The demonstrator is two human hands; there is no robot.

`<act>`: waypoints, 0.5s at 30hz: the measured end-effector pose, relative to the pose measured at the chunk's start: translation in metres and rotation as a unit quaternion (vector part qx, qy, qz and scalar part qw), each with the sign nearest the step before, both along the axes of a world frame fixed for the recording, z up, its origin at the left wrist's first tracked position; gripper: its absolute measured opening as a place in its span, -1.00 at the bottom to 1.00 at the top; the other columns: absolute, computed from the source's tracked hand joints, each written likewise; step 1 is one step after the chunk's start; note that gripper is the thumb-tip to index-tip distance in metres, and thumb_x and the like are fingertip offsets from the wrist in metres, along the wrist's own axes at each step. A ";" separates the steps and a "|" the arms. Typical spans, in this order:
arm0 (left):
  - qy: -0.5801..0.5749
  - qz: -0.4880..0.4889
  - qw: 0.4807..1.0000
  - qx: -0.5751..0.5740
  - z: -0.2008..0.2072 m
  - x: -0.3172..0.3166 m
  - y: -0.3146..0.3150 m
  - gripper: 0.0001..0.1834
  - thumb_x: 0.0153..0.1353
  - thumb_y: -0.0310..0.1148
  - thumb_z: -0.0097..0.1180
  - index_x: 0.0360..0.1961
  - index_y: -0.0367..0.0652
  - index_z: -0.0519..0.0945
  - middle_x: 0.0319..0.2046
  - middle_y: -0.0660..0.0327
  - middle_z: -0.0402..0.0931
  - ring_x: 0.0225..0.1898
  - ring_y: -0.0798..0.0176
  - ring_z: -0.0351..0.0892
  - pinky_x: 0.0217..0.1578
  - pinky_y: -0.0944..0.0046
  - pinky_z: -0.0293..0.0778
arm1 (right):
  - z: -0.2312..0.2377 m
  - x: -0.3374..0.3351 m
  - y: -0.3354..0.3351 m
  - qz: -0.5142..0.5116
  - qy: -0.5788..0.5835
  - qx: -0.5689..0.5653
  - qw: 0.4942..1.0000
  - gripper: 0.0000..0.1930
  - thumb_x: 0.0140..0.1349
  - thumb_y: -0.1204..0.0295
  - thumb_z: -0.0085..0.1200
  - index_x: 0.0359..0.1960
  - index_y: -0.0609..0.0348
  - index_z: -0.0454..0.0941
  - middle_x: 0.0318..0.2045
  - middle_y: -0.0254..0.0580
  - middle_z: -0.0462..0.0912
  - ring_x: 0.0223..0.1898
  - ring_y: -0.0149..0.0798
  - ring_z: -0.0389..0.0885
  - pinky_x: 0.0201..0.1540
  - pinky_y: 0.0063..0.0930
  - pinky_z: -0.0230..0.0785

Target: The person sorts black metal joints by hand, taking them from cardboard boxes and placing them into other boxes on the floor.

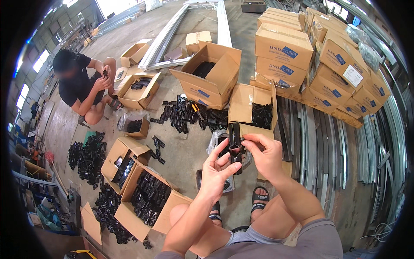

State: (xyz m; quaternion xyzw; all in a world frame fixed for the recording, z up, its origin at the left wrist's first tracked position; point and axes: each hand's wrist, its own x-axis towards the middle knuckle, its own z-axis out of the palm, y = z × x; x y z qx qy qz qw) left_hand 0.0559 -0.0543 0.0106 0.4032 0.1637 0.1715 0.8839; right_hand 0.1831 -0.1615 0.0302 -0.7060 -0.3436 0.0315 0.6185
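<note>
Upright before me stands a long, narrow black part point(234, 134) with a round opening low on its face. My left hand point(215, 170) grips its lower end between thumb and fingers. On its right side, my right hand point(264, 152) is closed in a pinch at the part's edge; what sits between those fingertips is too small to make out. Behind the hands is an open carton point(242, 108) of black pieces. Clear plastic bags point(215, 140) lie beneath the part, mostly hidden by my hands.
Loose black parts point(179, 113) lie heaped on the floor, with an orange-handled tool point(196, 110) among them. Cartons of parts point(129, 196) stand to the left. A person point(82, 82) squats at far left, handling a small piece. Stacked cartons point(282, 47) and metal profiles point(319, 146) fill the right.
</note>
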 end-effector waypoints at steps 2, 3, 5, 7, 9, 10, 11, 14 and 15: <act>0.000 0.003 1.000 0.000 -0.001 -0.001 0.001 -0.15 0.13 -0.73 0.29 0.44 -0.15 0.24 0.14 0.05 0.56 0.08 0.26 0.61 0.07 0.25 0.57 | 0.001 0.000 0.001 0.004 0.003 0.003 1.000 -0.87 0.24 0.61 0.23 -0.19 0.37 0.69 -0.35 -0.15 0.78 -0.31 -0.46 0.72 -0.24 -0.58 0.53; 0.000 0.002 1.000 0.006 -0.002 -0.001 0.000 -0.15 0.12 -0.73 0.29 0.44 -0.15 0.24 0.14 0.06 0.57 0.08 0.26 0.61 0.07 0.25 0.57 | 0.003 -0.001 0.000 0.005 0.006 0.000 1.000 -0.87 0.24 0.61 0.23 -0.19 0.37 0.69 -0.35 -0.14 0.78 -0.31 -0.46 0.72 -0.24 -0.59 0.53; 0.000 0.001 1.000 0.019 -0.003 -0.001 0.000 -0.15 0.12 -0.74 0.29 0.44 -0.15 0.25 0.14 0.06 0.57 0.08 0.27 0.61 0.06 0.26 0.57 | 0.003 0.000 -0.001 0.006 0.006 0.000 1.000 -0.88 0.25 0.59 0.23 -0.21 0.37 0.69 -0.37 -0.15 0.77 -0.33 -0.47 0.71 -0.25 -0.58 0.52; -0.004 -0.001 1.000 0.020 -0.004 -0.001 0.000 -0.15 0.12 -0.74 0.29 0.44 -0.15 0.25 0.14 0.06 0.57 0.08 0.29 0.60 0.05 0.27 0.57 | 0.001 0.001 -0.001 0.008 0.001 0.003 1.000 -0.89 0.25 0.58 0.23 -0.22 0.36 0.67 -0.38 -0.17 0.76 -0.35 -0.47 0.70 -0.28 -0.58 0.51; -0.007 -0.002 1.000 0.023 -0.003 -0.001 0.000 -0.15 0.12 -0.75 0.28 0.43 -0.15 0.25 0.15 0.06 0.57 0.08 0.30 0.60 0.04 0.29 0.57 | 0.004 0.001 -0.001 0.009 -0.001 -0.010 1.000 -0.89 0.30 0.53 0.20 -0.28 0.37 0.63 -0.45 -0.13 0.72 -0.42 -0.41 0.66 -0.36 -0.50 0.47; -0.008 -0.004 1.000 0.025 -0.003 0.000 0.000 -0.16 0.12 -0.75 0.28 0.43 -0.16 0.26 0.15 0.07 0.57 0.07 0.31 0.60 0.04 0.30 0.57 | 0.006 0.001 -0.001 0.009 -0.002 -0.017 1.000 -0.87 0.32 0.50 0.18 -0.31 0.37 0.61 -0.48 -0.11 0.69 -0.46 -0.37 0.64 -0.40 -0.46 0.45; -0.008 -0.005 1.000 0.028 -0.002 0.000 -0.001 -0.16 0.12 -0.76 0.28 0.43 -0.16 0.27 0.15 0.07 0.57 0.07 0.32 0.59 0.03 0.31 0.57 | 0.004 0.001 0.000 0.013 0.004 -0.013 1.000 -0.84 0.35 0.48 0.16 -0.33 0.36 0.58 -0.51 -0.12 0.65 -0.48 -0.38 0.60 -0.43 -0.45 0.42; -0.016 -0.020 0.998 0.050 -0.002 -0.001 -0.001 -0.17 0.11 -0.77 0.27 0.41 -0.17 0.29 0.15 0.07 0.57 0.07 0.34 0.59 0.02 0.34 0.57 | -0.006 0.005 0.000 0.028 0.000 -0.021 0.999 -0.78 0.41 0.42 0.10 -0.37 0.33 0.52 -0.57 -0.15 0.57 -0.54 -0.39 0.50 -0.48 -0.44 0.33; -0.015 -0.022 0.998 0.053 -0.002 -0.002 -0.001 -0.17 0.11 -0.78 0.27 0.41 -0.18 0.29 0.15 0.07 0.57 0.07 0.34 0.59 0.02 0.35 0.57 | -0.008 0.008 -0.002 0.036 -0.017 -0.041 0.998 -0.77 0.42 0.40 0.08 -0.37 0.31 0.51 -0.56 -0.15 0.56 -0.55 -0.38 0.48 -0.49 -0.44 0.31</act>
